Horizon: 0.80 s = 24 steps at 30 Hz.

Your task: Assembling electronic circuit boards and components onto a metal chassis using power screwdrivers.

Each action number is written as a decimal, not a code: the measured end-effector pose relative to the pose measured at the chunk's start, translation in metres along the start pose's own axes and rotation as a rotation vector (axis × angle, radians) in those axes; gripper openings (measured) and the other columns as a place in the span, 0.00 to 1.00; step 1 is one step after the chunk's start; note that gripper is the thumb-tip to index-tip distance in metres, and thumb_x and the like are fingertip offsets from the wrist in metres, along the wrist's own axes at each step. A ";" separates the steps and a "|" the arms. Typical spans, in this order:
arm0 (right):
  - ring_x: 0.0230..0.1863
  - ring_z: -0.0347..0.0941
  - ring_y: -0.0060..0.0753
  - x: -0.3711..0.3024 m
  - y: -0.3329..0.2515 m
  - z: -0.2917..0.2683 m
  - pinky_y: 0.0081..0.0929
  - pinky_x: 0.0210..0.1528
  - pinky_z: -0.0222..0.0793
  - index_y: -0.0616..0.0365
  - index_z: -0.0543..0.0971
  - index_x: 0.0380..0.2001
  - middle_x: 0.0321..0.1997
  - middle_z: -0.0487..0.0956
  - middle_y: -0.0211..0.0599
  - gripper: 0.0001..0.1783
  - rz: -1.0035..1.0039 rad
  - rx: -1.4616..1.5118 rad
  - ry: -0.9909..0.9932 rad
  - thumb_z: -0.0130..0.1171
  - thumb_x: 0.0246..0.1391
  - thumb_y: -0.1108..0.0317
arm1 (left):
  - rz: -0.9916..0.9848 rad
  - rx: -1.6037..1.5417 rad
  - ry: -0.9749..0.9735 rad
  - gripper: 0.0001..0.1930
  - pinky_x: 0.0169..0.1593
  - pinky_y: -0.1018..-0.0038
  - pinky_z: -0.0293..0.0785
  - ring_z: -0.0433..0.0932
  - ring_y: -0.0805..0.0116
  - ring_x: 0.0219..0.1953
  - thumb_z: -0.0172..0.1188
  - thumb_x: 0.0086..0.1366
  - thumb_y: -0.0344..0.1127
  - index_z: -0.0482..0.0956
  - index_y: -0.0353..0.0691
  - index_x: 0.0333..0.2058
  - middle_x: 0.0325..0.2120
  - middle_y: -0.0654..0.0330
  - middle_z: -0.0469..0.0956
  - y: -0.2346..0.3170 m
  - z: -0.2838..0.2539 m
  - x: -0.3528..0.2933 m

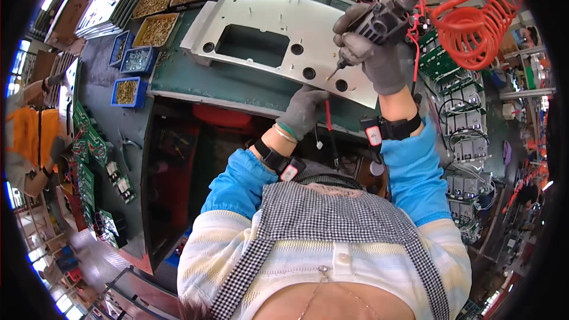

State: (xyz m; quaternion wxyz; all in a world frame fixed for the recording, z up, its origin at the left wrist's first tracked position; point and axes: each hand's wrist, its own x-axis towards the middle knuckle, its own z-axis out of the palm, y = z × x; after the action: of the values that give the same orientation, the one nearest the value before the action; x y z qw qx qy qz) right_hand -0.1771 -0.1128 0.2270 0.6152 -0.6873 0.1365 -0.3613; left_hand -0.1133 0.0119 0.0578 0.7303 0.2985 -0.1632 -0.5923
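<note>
My right hand (370, 50), in a grey glove, is wrapped round a dark power screwdriver (385, 21). The thin bit points down at the near right part of a silver metal panel (267, 9), close to a black round grommet (309, 73). Studs stand up from this panel, which has a large rectangular cutout and several black grommets. At its near edge my gloved left hand (302, 112) is closed, its fingertips partly hidden. A red cable (329, 112) hangs right beside those fingertips; whether they pinch it or the panel edge is unclear.
Trays of brass fasteners (157, 29) and blue bins (139, 59) stand at the left. A coiled red hose (474, 29) hangs at the upper right. Green circuit boards (89, 136) and pliers (125, 145) lie on the left bench, near another person in orange (26, 136). Wired metal assemblies (468, 136) line the right.
</note>
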 end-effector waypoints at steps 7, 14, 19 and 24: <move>0.24 0.70 0.18 0.000 0.003 0.002 0.16 0.19 0.62 0.60 0.73 0.33 0.26 0.76 0.34 0.12 0.053 0.127 0.060 0.57 0.39 0.75 | -0.078 0.062 0.014 0.13 0.48 0.76 0.72 0.75 0.70 0.42 0.52 0.61 0.21 0.70 0.30 0.46 0.41 0.56 0.75 0.000 -0.009 0.005; 0.27 0.72 0.22 -0.001 0.006 0.002 0.14 0.19 0.62 0.59 0.71 0.40 0.33 0.77 0.40 0.18 0.068 0.189 0.027 0.57 0.42 0.76 | -0.210 0.060 -0.006 0.12 0.47 0.75 0.71 0.74 0.69 0.43 0.52 0.64 0.29 0.69 0.30 0.45 0.41 0.56 0.75 0.016 -0.005 0.001; 0.27 0.72 0.22 -0.002 0.001 0.001 0.14 0.19 0.62 0.58 0.71 0.41 0.33 0.77 0.40 0.18 0.063 0.209 0.044 0.57 0.43 0.76 | -0.244 -0.050 0.006 0.14 0.48 0.73 0.71 0.74 0.67 0.43 0.53 0.63 0.29 0.70 0.30 0.46 0.41 0.55 0.75 0.023 -0.001 0.002; 0.29 0.74 0.24 -0.002 -0.001 0.003 0.15 0.19 0.64 0.58 0.71 0.40 0.31 0.77 0.39 0.17 0.060 0.210 0.016 0.57 0.43 0.78 | -0.351 0.009 -0.030 0.16 0.52 0.71 0.69 0.74 0.65 0.46 0.53 0.63 0.30 0.69 0.29 0.48 0.44 0.54 0.74 0.026 -0.012 0.003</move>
State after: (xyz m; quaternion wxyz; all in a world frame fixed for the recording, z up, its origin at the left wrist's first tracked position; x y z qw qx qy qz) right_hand -0.1765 -0.1091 0.2276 0.6931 -0.6119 0.1232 -0.3605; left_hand -0.0852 0.0148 0.0649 0.6118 0.3169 -0.1223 -0.7144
